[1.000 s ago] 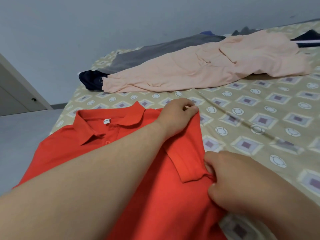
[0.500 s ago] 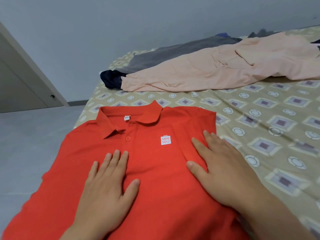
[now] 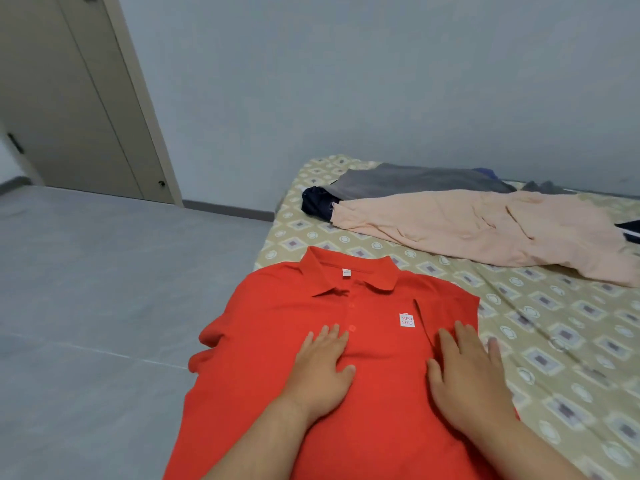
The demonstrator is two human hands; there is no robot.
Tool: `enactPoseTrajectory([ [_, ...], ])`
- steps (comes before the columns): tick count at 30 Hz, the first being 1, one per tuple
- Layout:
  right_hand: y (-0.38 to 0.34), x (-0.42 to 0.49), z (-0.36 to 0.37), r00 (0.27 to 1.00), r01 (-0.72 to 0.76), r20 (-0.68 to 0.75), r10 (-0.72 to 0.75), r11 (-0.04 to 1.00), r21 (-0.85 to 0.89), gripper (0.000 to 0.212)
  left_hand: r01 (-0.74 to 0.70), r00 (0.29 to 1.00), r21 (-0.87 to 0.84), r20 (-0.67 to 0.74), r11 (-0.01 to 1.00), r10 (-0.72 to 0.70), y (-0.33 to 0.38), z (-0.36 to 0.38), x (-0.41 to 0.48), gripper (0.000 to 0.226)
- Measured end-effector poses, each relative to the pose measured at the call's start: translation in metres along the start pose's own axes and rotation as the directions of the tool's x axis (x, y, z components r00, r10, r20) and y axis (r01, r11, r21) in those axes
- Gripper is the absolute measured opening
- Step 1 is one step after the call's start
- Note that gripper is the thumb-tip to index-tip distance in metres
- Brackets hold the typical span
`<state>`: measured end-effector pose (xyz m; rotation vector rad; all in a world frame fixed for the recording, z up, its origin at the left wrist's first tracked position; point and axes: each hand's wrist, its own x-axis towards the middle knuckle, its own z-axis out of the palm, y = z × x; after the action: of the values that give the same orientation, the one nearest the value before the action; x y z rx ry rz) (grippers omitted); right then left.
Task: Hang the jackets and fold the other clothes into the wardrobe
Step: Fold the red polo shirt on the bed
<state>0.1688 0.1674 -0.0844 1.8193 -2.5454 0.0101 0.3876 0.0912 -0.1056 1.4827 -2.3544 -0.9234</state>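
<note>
A red polo shirt (image 3: pixel 377 299) lies face up on the bed (image 3: pixel 561 327), collar pointing away from me, its right sleeve folded in over the front. My left hand (image 3: pixel 320 370) lies flat on the shirt's chest with fingers straight. My right hand (image 3: pixel 465 372) presses flat on the folded right side, fingers spread. The shirt's left sleeve hangs bunched over the bed's left edge. Further back on the bed lie a peach garment (image 3: pixel 485 226), a grey garment (image 3: pixel 415 180) and a dark navy garment (image 3: pixel 317 199).
The bed has a beige patterned sheet and stands against a grey-blue wall (image 3: pixel 346 81). A grey floor (image 3: pixel 104 289) opens to the left. A beige door or wardrobe panel (image 3: pixel 69 98) stands at the far left. Another dark garment (image 3: pixel 630 230) shows at the right edge.
A second ago both hands pinched the right sleeve and folded it in. Since then they have lain flat on the shirt. My view has swung left and up, showing floor and door.
</note>
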Motion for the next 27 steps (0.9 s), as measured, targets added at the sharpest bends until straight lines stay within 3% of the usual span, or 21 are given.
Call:
enactPoseTrajectory([
  [2, -0.042, -0.012, 0.002, 0.985, 0.171, -0.046, -0.167, 0.981, 0.096, 0.056, 0.072, 0.984, -0.414, -0.121, 0.908, -0.133, 0.0, -0.013, -0.021, 0.029],
  [4, -0.095, -0.017, 0.006, 0.947, 0.315, -0.001, -0.32, 0.931, 0.182, 0.061, 0.08, 0.904, -0.67, -0.263, 0.738, -0.337, -0.021, -0.03, -0.042, 0.03],
  [6, -0.15, -0.019, 0.014, 0.927, 0.368, -0.014, -0.375, 0.9, 0.235, 0.064, 0.089, 0.784, -0.724, -0.373, 0.684, -0.497, -0.053, -0.053, -0.058, 0.03],
  [8, -0.191, -0.025, 0.024, 0.914, 0.398, -0.001, -0.406, 0.894, 0.204, 0.068, 0.224, 0.647, -0.657, -0.452, 0.72, -0.614, -0.095, -0.074, -0.065, 0.02],
  [9, -0.203, -0.028, 0.029, 0.913, 0.398, 0.004, -0.407, 0.896, 0.196, 0.07, 0.323, 0.614, -0.635, -0.424, 0.702, -0.666, -0.114, -0.08, -0.068, 0.013],
  [11, -0.211, -0.029, 0.038, 0.922, 0.381, -0.005, -0.386, 0.907, 0.182, 0.073, 0.438, 0.647, -0.733, -0.145, 0.52, -0.749, -0.144, -0.08, -0.07, 0.017],
  [13, -0.208, -0.029, 0.043, 0.925, 0.377, -0.011, -0.381, 0.911, 0.168, 0.074, 0.467, 0.718, -0.876, 0.294, 0.123, -0.631, -0.152, -0.077, -0.07, 0.033],
  [14, -0.207, -0.028, 0.043, 0.927, 0.373, -0.015, -0.376, 0.912, 0.17, 0.073, 0.468, 0.73, -0.881, 0.43, -0.069, -0.531, -0.153, -0.076, -0.069, 0.038],
  [15, -0.209, -0.027, 0.044, 0.928, 0.369, -0.022, -0.371, 0.913, 0.174, 0.072, 0.462, 0.741, -0.865, 0.497, -0.194, -0.452, -0.157, -0.074, -0.065, 0.04],
  [17, -0.211, -0.028, 0.043, 0.931, 0.362, -0.032, -0.363, 0.912, 0.196, 0.07, 0.404, 0.743, -0.846, 0.525, -0.347, -0.415, -0.164, -0.07, -0.055, 0.034],
  [20, -0.213, -0.029, 0.043, 0.933, 0.357, -0.021, -0.359, 0.915, 0.188, 0.068, 0.25, 0.755, -0.851, 0.47, -0.462, -0.458, -0.171, -0.071, -0.04, 0.02],
  [22, -0.212, -0.029, 0.043, 0.936, 0.349, -0.024, -0.352, 0.915, 0.201, 0.067, 0.085, 0.798, -0.818, 0.398, -0.569, -0.452, -0.174, -0.072, -0.037, 0.023],
  [25, -0.212, -0.029, 0.045, 0.934, 0.354, -0.025, -0.356, 0.915, 0.194, 0.068, -0.04, 0.823, -0.817, 0.299, -0.576, -0.482, -0.184, -0.062, -0.045, 0.019],
  [27, -0.21, -0.029, 0.046, 0.937, 0.348, -0.038, -0.348, 0.915, 0.203, 0.068, -0.045, 0.794, -0.87, 0.268, -0.492, -0.546, -0.181, -0.05, -0.054, 0.026],
])
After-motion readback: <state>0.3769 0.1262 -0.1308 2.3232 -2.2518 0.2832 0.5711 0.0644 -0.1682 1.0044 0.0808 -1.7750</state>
